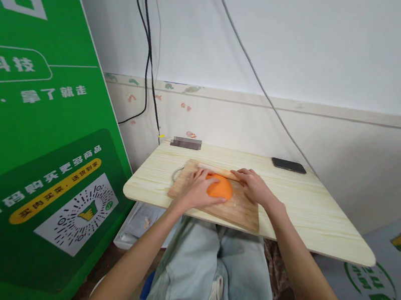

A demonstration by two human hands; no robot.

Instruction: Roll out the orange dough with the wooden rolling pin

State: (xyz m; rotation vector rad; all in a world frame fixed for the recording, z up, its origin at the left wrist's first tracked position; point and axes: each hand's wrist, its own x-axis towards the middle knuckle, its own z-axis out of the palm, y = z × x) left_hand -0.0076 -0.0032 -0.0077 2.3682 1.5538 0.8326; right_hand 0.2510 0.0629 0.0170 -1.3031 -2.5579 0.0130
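While both hands work on the wooden board (241, 213) at the table's (312, 211) near edge, the left hand (196, 188) cups the orange dough (221, 188) at the board's middle, fingers together. The right hand (256, 187) lies on the rolling pin's (215, 170) right end; its grip is unclear. A phone (288, 165) sits at the far edge, and a green sign (13, 151) leans close on the left.

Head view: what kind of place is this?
Probably a makeshift room corner, not a proper kitchen: a wooden table by a plain wall with loose cables, a big green poster leaning beside it, and the left hand on an orange lump on a board.
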